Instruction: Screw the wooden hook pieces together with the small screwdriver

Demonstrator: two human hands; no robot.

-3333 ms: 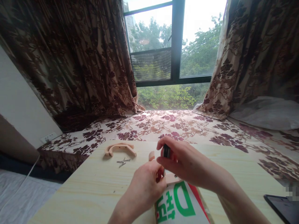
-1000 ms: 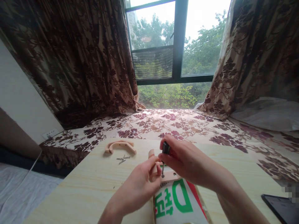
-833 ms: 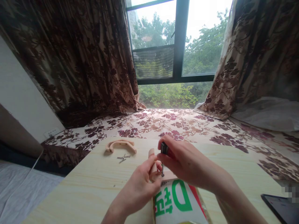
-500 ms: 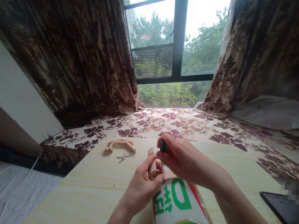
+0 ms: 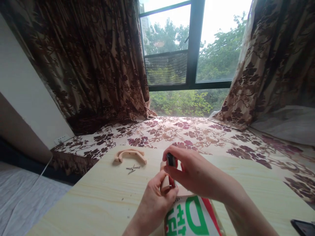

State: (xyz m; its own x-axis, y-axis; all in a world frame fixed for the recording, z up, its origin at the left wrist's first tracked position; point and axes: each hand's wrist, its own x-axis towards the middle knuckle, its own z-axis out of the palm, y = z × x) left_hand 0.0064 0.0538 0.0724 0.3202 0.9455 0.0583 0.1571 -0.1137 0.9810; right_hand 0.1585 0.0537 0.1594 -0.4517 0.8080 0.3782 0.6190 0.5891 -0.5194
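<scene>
My left hand (image 5: 155,200) closes round a pale wooden piece (image 5: 165,184), its fingertips near the joint with another flat wooden part. My right hand (image 5: 197,167) grips the dark handle of a screwdriver (image 5: 170,160), held upright over the wood. Fingers hide the tool's tip, so its contact point cannot be made out. Beneath the wood lies a white bag (image 5: 182,219) with green lettering and a red edge. To the left, two curved wooden pieces (image 5: 130,154) rest together, with several screws (image 5: 133,168) beside them.
The pale wooden tabletop (image 5: 103,196) carries a few tiny dark specks. A dark flat device (image 5: 304,227) lies at its right edge. Behind stands a ledge covered in floral cloth (image 5: 157,131), with patterned curtains (image 5: 110,65) and a window (image 5: 193,42) beyond.
The view has shifted, so most things sit further right and lower. My right hand and the screwdriver handle sit lower against the wood, and the metal shaft is less visible. Both hands keep their hold.
</scene>
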